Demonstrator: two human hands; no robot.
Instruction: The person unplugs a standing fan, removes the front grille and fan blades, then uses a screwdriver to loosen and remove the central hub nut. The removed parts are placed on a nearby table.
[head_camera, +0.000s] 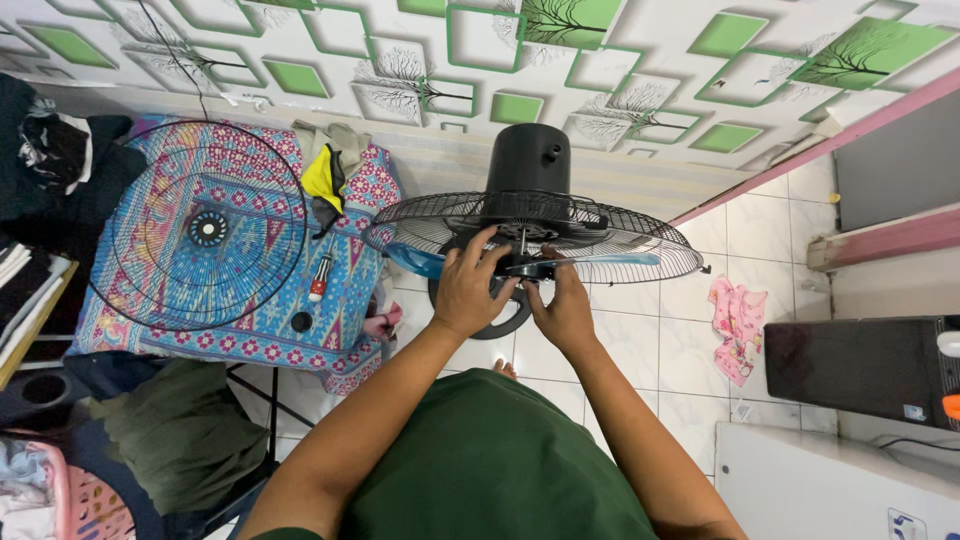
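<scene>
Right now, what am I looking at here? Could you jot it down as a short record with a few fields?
Place: tiled floor beside a patterned cloth
Main thing: standing fan with its front grille off
Left hand: on the fan's hub, beside the blue blade
Right hand: on the hub, fingers at the centre
Rear grille: on the fan
Front grille: lying on the cloth
Nearby: screwdriver and small black cap on the cloth

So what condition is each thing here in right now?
Fan: upright, front guard off, blue blades exposed.
Front guard: detached, lying flat on patterned mattress.
Screwdriver: lying unused on mattress.
Left hand: gripping the fan hub.
Right hand: fingers at the hub.
</scene>
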